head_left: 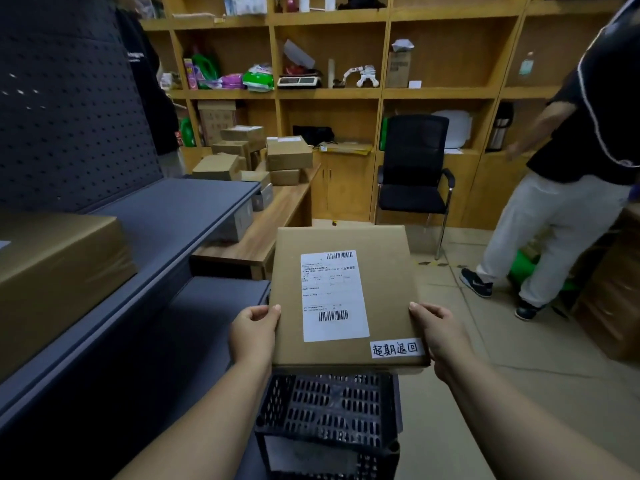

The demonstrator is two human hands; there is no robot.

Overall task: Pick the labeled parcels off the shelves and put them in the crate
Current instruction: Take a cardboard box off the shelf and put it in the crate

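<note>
Parcel: a flat cardboard box (381, 292) held level in the air, above the near floor and partly over the crate; a white shipping label (334, 295) with barcodes sits on its top face, and a small handwritten sticker (396, 348) at the near right corner.
Left hand: the left hand (251, 336) is clamped on the parcel's left edge, thumb on top, fingers underneath.
Right hand: the right hand (441, 336) grips the right edge the same way.
Crate: a black perforated plastic crate (329, 420) stands on the floor directly below the parcel; the box hides its far rim.
Shelves: dark grey metal shelves (166, 216) run along the left, with a pegboard back (69, 109); a large brown carton (59, 271) rests on the upper one.
Surface: a wooden surface (277, 216) beyond the shelves carries a pile of small cardboard boxes (263, 154).
Chair: a black mesh office chair (415, 171) stands before the wooden wall cabinets (440, 95), well behind the parcel.
Bystander: a person in pale trousers (540, 230) and a dark top stands at the right on the tiled floor (485, 341), apart from the crate.
</note>
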